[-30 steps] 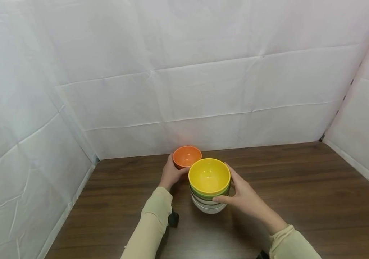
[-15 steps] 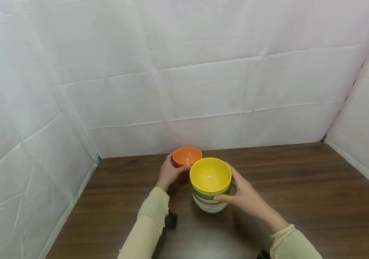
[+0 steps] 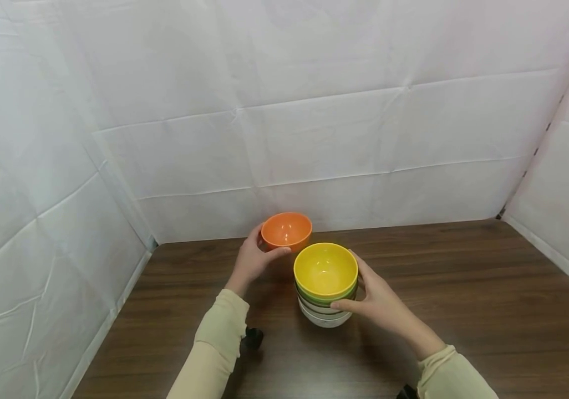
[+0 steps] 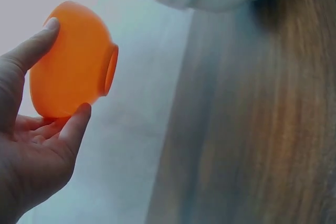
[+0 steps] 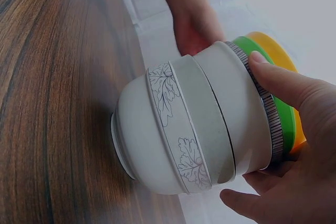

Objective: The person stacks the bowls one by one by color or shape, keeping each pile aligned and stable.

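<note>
My left hand [image 3: 253, 259] grips the orange bowl [image 3: 288, 235] between thumb and fingers, behind and left of a stack of bowls. In the left wrist view the orange bowl [image 4: 76, 61] has its foot clear of the table. On top of the stack sits a yellow bowl [image 3: 325, 270], inside a green bowl [image 5: 286, 124]. Below these come a white bowl with a striped rim [image 5: 231, 82], a pale grey-green one and a white leaf-patterned bowl [image 5: 149, 129] at the bottom. My right hand [image 3: 375, 299] holds the stack's upper part from the right, thumb at the striped rim.
A dark wood-grain table [image 3: 464, 288] extends on both sides of the stack. White sheeting [image 3: 314, 138] hangs behind it and along the left and right. A black wrist device [image 3: 253, 338] shows under the left sleeve.
The orange bowl has risen off the table in my left hand, shifting slightly back and left. My right hand and the stack have barely moved.
</note>
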Demonstrator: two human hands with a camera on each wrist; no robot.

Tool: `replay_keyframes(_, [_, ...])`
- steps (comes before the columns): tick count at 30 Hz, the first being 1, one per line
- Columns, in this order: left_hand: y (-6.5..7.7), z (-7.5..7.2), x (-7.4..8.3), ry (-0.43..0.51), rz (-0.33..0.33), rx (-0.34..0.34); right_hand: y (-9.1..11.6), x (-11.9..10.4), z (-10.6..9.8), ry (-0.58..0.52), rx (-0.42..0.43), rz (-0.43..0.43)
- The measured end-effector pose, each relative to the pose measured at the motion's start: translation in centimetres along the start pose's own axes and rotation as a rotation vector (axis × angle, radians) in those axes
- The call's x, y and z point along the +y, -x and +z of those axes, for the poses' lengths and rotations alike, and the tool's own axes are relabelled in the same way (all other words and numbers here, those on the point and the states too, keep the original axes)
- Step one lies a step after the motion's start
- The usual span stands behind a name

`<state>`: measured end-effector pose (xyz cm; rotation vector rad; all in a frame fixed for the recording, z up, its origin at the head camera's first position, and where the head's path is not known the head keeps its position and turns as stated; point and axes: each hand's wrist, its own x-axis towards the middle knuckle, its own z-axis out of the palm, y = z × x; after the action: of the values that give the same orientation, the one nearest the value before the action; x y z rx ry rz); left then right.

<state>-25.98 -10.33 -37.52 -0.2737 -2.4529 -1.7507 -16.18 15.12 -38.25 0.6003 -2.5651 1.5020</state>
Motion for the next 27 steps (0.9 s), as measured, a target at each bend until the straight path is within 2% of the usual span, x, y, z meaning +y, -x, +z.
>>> replay_keyframes(3, [0.5,-0.5,0.9,0.033,0.021,-0.031,0.0,0.0,0.0,-0.005,-0.001,-0.006])
replay_keyframes(9, [1.5,-1.5,2.9,0.07,0.023,-0.096,0.0,0.0,0.0,-0.009,-0.002,-0.014])
replay_keyframes(16, [2.7,-2.1,4.7,0.1,0.095,-0.149,-0.1,0.0,0.1,-0.008,0.0,-0.009])
replay_keyframes(19, [3.2,-2.0,5.0,0.142,0.125,-0.18,0.0,0.0,0.1,-0.011,-0.002,-0.004])
replay_keyframes(22, [3.5,-1.7,5.0,0.179,0.156,-0.239,0.0,0.1,0.1,-0.02,-0.005,-0.007])
replay_keyframes(27, [4.4,-0.9,4.5,0.202,0.196,-0.305,0.0,0.2,0.1,-0.028,-0.003,-0.033])
